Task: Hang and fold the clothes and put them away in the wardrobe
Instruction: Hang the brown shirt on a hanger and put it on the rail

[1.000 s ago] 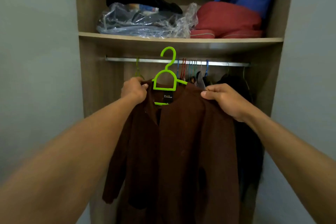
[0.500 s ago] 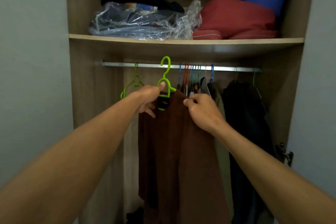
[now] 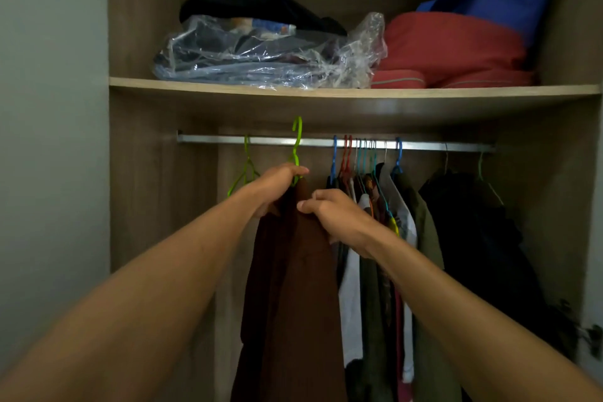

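Note:
A dark brown shirt (image 3: 290,287) hangs edge-on from a lime green hanger (image 3: 297,143) inside the open wardrobe. The hanger's hook reaches up over the metal rail (image 3: 319,141). My left hand (image 3: 277,188) grips the hanger's neck and the shirt's collar. Just to the right, my right hand (image 3: 332,214) pinches the shirt's shoulder. An empty green hanger (image 3: 245,170) hangs on the rail left of my left hand.
Several garments on coloured hangers (image 3: 378,238) and dark coats (image 3: 479,238) fill the rail's right half. The shelf (image 3: 326,91) above holds a plastic-wrapped bundle (image 3: 261,55), a black item, red bedding (image 3: 453,49) and a blue bundle. Wardrobe side walls stand left and right.
The shirt went from facing me, spread between both hands, to edge-on in the wardrobe. The hanger's hook rose to the rail and my hands closed in near the collar.

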`<state>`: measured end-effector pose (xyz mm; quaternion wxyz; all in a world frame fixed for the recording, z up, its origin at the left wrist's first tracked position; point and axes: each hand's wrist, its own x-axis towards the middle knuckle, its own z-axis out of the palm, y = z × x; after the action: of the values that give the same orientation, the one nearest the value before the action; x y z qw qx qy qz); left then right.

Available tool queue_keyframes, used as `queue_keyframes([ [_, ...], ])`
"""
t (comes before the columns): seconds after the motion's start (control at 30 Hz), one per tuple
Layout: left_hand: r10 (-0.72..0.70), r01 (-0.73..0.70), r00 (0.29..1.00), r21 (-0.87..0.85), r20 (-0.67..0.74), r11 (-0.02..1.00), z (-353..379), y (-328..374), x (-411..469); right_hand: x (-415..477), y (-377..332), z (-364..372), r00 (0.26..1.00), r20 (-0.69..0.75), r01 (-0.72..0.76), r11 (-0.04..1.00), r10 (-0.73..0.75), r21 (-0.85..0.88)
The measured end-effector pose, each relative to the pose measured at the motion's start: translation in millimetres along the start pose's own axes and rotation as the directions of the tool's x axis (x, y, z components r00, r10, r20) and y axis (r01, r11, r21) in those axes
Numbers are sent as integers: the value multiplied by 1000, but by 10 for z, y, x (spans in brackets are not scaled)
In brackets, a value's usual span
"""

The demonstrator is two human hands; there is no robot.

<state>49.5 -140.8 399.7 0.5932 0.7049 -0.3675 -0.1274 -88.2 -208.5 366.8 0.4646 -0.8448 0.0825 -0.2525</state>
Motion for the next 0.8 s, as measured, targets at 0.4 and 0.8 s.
queue_keyframes([
  [0.4,-26,24,999,-95,-23,995,-142,-190,1095,1050,147,158,998,-54,24,995,-29,-99],
  [0.8,-55,57,998,-134,17,989,71,-524,1895,1627,433,130,993,-105,-86,938,54,-336],
])
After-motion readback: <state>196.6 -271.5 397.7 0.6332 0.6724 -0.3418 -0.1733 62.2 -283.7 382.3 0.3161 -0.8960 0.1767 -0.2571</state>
